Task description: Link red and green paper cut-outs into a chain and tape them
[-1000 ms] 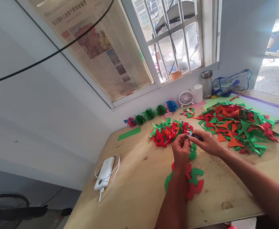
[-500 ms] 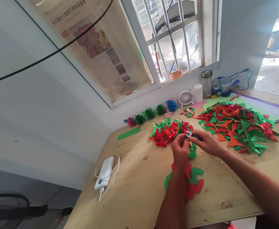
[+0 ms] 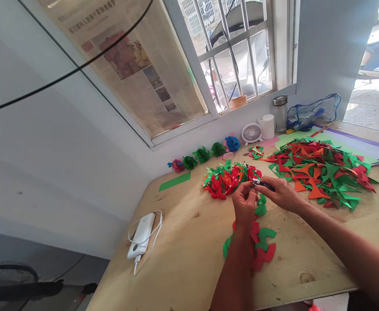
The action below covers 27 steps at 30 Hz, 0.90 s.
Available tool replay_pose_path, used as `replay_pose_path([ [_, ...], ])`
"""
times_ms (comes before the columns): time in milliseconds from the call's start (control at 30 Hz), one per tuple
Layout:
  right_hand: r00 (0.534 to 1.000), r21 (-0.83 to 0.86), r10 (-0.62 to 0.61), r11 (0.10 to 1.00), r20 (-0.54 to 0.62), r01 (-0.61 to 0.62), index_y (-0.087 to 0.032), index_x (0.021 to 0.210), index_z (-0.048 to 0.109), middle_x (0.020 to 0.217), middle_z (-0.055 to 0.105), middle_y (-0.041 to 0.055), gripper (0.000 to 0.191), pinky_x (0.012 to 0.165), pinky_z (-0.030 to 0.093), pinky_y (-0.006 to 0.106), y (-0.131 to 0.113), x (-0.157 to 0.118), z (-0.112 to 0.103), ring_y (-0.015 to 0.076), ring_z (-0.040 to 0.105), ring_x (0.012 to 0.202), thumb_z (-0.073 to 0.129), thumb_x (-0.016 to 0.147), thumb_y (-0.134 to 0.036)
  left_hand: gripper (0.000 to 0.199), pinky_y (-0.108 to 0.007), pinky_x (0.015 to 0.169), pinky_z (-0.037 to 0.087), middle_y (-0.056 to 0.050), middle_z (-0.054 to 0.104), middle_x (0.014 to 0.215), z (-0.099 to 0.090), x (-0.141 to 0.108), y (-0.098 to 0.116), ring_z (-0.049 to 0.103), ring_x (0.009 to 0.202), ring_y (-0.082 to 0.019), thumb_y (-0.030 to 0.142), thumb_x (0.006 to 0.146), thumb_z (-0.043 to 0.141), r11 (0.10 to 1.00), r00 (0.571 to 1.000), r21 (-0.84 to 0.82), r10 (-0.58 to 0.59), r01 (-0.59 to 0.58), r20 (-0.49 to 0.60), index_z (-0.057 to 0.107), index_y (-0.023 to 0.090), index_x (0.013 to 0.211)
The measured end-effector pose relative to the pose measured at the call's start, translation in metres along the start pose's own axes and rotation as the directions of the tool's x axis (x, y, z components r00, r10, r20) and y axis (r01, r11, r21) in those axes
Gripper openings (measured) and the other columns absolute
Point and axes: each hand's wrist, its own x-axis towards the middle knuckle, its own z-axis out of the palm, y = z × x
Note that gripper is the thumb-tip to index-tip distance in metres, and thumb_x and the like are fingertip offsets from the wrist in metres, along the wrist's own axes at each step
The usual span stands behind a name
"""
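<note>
My right hand [image 3: 282, 194] is closed around a slim black-handled tool [image 3: 267, 185] with a bright, blade-like tip; its exact kind is too small to tell. The tip meets the fingers of my left hand [image 3: 245, 201], which are pinched together; whatever lies between them is hidden. Just behind both hands is a pile of curved red and green paper pieces [image 3: 220, 183], some with white spots or patches. More curved cut-outs, such as a green piece [image 3: 266, 238] and a red piece [image 3: 267, 255], lie beside and partly beneath my left forearm.
A large heap of red, orange and green paper scraps [image 3: 322, 168] covers the right side of the wooden table [image 3: 183, 259]. A white power bank [image 3: 142, 235] with a cable lies left. Along the wall stand folded-paper figures [image 3: 201, 154], a small fan [image 3: 251, 133] and a glass jar [image 3: 280, 116].
Both hands stay close together in nearly the same place. The tool's tip has shifted slightly at the left fingertips, and the whole view has drifted a little.
</note>
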Motion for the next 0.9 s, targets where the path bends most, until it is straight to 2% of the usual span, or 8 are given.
replay_pose_path([
  [200,0.999,-0.005,0.011,1.000,-0.044,-0.012,-0.019,0.066,0.051,0.056,0.044,-0.0028,0.040,0.050,0.028,0.022,0.000,0.000,0.001,0.0105,0.036,0.055,0.044,0.085,-0.053,0.021,-0.018,0.045,0.035,0.003,0.049,0.057,0.000,0.000,0.001,0.045,0.050,-0.007,0.032,0.073,0.061,1.000,1.000,-0.002,-0.017,0.017,0.001,0.062,0.014,0.085],
  [433,0.992,-0.044,0.056,0.997,-0.114,-0.062,-0.019,0.068,0.051,0.054,0.044,-0.0034,0.038,0.048,0.028,0.022,-0.002,0.001,-0.001,0.0099,0.035,0.050,0.045,0.083,-0.053,0.020,-0.020,0.051,0.041,-0.001,0.058,0.064,0.002,0.000,0.003,0.049,0.051,-0.007,0.031,0.074,0.061,1.000,0.999,0.009,0.029,-0.029,-0.040,0.064,0.014,0.084],
  [767,0.969,-0.055,0.130,0.988,-0.210,-0.145,-0.020,0.068,0.053,0.053,0.047,-0.0027,0.039,0.049,0.028,0.022,0.007,0.004,-0.004,0.0110,0.038,0.050,0.048,0.080,-0.057,0.026,-0.021,0.054,0.042,-0.001,0.058,0.063,-0.003,0.003,-0.004,0.055,0.057,-0.010,0.035,0.078,0.057,0.996,0.991,0.069,0.059,-0.051,-0.121,0.064,0.015,0.092],
  [900,0.946,0.023,0.177,0.984,-0.271,-0.178,-0.019,0.068,0.055,0.054,0.047,-0.0028,0.041,0.049,0.029,0.022,0.007,0.006,-0.009,0.0105,0.039,0.051,0.048,0.080,-0.058,0.026,-0.023,0.061,0.046,-0.004,0.063,0.070,0.003,0.001,0.001,0.060,0.065,-0.013,0.032,0.080,0.057,0.981,0.994,0.170,0.099,-0.088,-0.054,0.062,0.015,0.097],
])
